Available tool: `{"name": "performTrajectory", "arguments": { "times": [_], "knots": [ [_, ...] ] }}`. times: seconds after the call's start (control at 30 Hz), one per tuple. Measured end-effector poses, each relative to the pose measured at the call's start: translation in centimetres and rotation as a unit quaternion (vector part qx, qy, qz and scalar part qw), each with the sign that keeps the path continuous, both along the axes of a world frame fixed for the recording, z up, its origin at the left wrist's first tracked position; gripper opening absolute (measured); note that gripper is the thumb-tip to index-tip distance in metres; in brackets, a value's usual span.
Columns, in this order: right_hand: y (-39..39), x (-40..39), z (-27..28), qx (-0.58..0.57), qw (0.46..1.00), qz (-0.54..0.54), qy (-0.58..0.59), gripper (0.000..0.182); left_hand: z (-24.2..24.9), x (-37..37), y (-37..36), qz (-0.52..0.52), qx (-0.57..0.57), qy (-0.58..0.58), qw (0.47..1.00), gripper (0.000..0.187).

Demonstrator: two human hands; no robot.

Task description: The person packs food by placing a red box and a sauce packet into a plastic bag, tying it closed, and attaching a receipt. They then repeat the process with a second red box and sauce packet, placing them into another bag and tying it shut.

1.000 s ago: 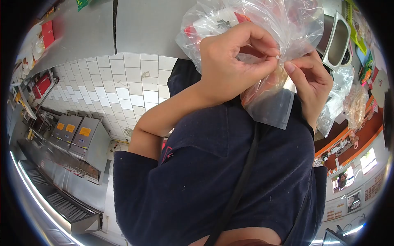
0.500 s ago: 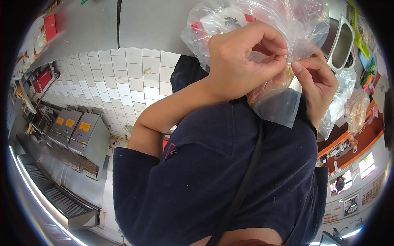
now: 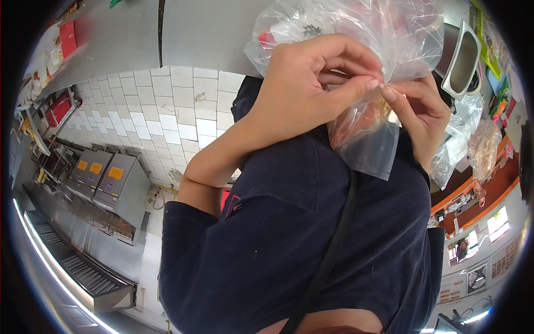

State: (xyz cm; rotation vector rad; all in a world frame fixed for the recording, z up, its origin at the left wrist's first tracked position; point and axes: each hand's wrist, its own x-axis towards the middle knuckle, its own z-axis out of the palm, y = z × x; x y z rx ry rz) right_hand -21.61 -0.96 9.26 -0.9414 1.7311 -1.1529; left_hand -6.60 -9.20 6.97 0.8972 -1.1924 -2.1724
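A clear plastic bag (image 3: 364, 142) with orange and reddish contents hangs in front of the dark shirt, its flat bottom edge downward. My left hand (image 3: 314, 83) pinches the gathered plastic at its top between thumb and fingers. My right hand (image 3: 420, 111) pinches the same spot from the other side, its fingertips meeting those of my left hand. Beyond my hands, a larger crinkled clear bag (image 3: 411, 33) with red and white items inside lies on the metal counter (image 3: 211, 33). The exact fold or knot between the fingertips is too small to make out.
On the right are a metal tray (image 3: 463, 58), more plastic bags (image 3: 483, 145) and an orange-edged shelf (image 3: 489, 206). Grey metal units (image 3: 117, 178) with orange labels stand at the left, beside the white tiled floor (image 3: 183, 106).
Both hands have shifted slightly left, still pinching the plastic. My left hand has turned a little, and more of the smaller bag shows below the fingers.
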Motion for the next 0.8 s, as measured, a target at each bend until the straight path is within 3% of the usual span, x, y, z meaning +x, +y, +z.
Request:
{"name": "performTrajectory", "arguments": {
  "times": [0.23,0.43,0.53,0.63,0.77,0.8],
  "knots": [
    [-0.3,0.1,0.2,0.001,0.997,0.028,0.07,0.016,0.8,0.7,-0.2,-0.036,-0.215,-0.113,0.969,0.027],
    [-0.6,0.2,0.6,0.02,0.985,0.04,0.165,0.016,1.3,1.0,-0.5,-0.043,-0.338,-0.115,0.933,0.028],
    [-0.4,0.7,0.6,0.027,0.997,-0.004,0.074,0.013,1.2,1.7,-0.2,-0.066,-0.25,-0.06,0.964,0.033],
    [-0.5,0.9,0.4,0.045,0.998,-0.04,-0.007,0.011,1.0,2.3,-0.2,-0.087,-0.246,-0.012,0.965,0.04],
    [-0.4,1.5,0.3,0.055,0.994,-0.091,0.011,0.01,0.2,2.7,-0.1,-0.092,-0.263,0.023,0.96,0.042],
    [-0.2,1.4,0.3,0.047,0.994,-0.094,0.013,0.01,-0.1,2.8,0.0,-0.105,-0.195,0.049,0.974,0.041]
  ]
}}
